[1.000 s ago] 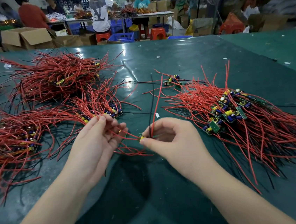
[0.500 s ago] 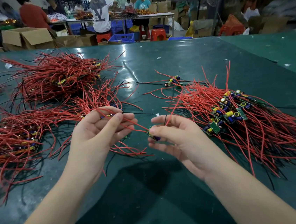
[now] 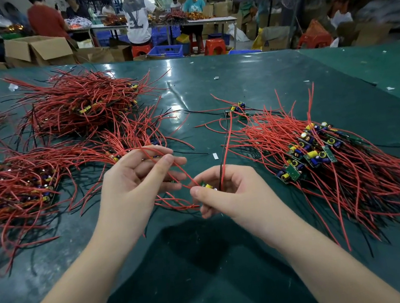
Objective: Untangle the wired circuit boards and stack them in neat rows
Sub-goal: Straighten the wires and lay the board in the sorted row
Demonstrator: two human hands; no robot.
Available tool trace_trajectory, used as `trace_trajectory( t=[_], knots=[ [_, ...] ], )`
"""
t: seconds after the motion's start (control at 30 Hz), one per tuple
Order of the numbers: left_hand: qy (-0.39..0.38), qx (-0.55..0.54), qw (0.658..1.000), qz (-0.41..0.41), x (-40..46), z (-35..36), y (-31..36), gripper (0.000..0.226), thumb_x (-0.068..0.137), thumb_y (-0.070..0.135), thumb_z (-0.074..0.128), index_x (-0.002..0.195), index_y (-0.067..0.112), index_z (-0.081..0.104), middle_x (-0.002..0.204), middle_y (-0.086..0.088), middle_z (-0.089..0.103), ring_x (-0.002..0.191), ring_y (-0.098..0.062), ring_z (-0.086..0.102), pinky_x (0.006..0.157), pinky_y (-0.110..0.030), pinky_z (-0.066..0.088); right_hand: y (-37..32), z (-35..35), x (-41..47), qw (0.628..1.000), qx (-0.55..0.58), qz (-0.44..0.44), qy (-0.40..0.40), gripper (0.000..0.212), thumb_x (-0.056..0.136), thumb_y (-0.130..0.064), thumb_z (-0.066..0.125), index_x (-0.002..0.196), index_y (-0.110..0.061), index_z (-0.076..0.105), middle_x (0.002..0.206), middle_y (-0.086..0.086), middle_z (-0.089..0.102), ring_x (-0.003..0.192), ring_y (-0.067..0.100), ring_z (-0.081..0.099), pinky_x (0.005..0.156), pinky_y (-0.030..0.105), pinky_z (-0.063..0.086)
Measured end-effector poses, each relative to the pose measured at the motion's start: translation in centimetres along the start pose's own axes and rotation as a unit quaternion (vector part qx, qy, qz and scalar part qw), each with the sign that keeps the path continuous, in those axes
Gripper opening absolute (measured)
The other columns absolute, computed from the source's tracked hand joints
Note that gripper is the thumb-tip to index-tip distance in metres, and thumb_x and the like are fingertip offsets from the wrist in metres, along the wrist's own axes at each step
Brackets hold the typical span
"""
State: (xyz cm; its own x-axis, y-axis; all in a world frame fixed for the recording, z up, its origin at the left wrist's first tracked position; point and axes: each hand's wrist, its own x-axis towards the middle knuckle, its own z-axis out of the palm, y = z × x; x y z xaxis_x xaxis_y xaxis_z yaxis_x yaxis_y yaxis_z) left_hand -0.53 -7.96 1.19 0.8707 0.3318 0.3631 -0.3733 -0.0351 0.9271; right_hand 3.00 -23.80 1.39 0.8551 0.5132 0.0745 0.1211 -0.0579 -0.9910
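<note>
Pinching a small circuit board [image 3: 207,186] in your right hand [image 3: 233,192], with its red and black wires sticking up past your fingers. Your left hand [image 3: 133,183] has a red wire [image 3: 170,164] nipped between thumb and fingers, other fingers loose. Sorted boards [image 3: 310,152] sit toward the desk's [image 3: 232,283] right edge, tangled piles [image 3: 78,107] toward the left.
</note>
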Motion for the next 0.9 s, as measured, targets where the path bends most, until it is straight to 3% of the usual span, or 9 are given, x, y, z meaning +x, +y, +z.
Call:
trace_trajectory(
  t=[0.13,0.33,0.43,0.7,0.9],
  knots=[
    [0.001,-0.028,1.000,-0.013,0.1,0.1,-0.1,0.008,0.090,0.005,0.057,0.088,0.009,0.064,0.081,-0.007,0.075,0.067,-0.012,0.069,0.063,-0.016,0.054,0.2,0.1,-0.1,0.998,-0.057,-0.012,0.004,0.012,0.084,-0.013,0.072,0.075,-0.021,0.069,0.061,0.005,0.066,0.051,0.014,0.062,0.061,0.030,0.054],
    [-0.009,-0.106,0.993,-0.056,-0.1,0.3,0.2,0.015,0.082,0.017,0.055,0.090,0.005,0.062,0.082,-0.010,0.074,0.069,-0.012,0.068,0.066,-0.017,0.054,-0.2,0.0,0.0,0.998,0.049,0.044,-0.020,0.017,0.091,-0.004,0.061,0.075,-0.010,0.067,0.057,0.000,0.064,0.048,0.011,0.059,0.050,0.022,0.052],
    [-0.029,-0.098,0.993,-0.059,-0.4,0.5,0.4,0.018,0.080,0.020,0.055,0.090,0.007,0.062,0.084,-0.008,0.075,0.077,-0.009,0.068,0.064,-0.015,0.052,-0.5,-0.2,-0.2,0.992,0.079,0.075,-0.065,0.015,0.089,0.000,0.061,0.077,-0.006,0.067,0.061,0.004,0.066,0.051,0.013,0.060,0.053,0.024,0.056],
    [-0.047,-0.139,0.985,-0.093,-0.6,1.0,0.7,0.023,0.079,0.015,0.054,0.095,0.006,0.068,0.087,-0.003,0.074,0.077,-0.004,0.066,0.066,-0.013,0.052,-0.4,-0.5,-0.4,0.990,0.044,0.080,-0.110,0.010,0.090,-0.005,0.063,0.087,-0.003,0.072,0.069,0.006,0.069,0.057,0.013,0.064,0.060,0.023,0.057],
    [-0.027,-0.125,0.986,-0.111,-0.5,0.8,0.6,0.019,0.077,0.016,0.058,0.089,0.009,0.071,0.082,0.001,0.073,0.075,-0.003,0.065,0.061,-0.014,0.052,-0.1,-0.1,-0.4,0.991,0.022,0.062,-0.113,0.013,0.092,-0.008,0.061,0.085,-0.006,0.072,0.066,0.002,0.068,0.055,0.012,0.063,0.056,0.021,0.054]
  ],
)
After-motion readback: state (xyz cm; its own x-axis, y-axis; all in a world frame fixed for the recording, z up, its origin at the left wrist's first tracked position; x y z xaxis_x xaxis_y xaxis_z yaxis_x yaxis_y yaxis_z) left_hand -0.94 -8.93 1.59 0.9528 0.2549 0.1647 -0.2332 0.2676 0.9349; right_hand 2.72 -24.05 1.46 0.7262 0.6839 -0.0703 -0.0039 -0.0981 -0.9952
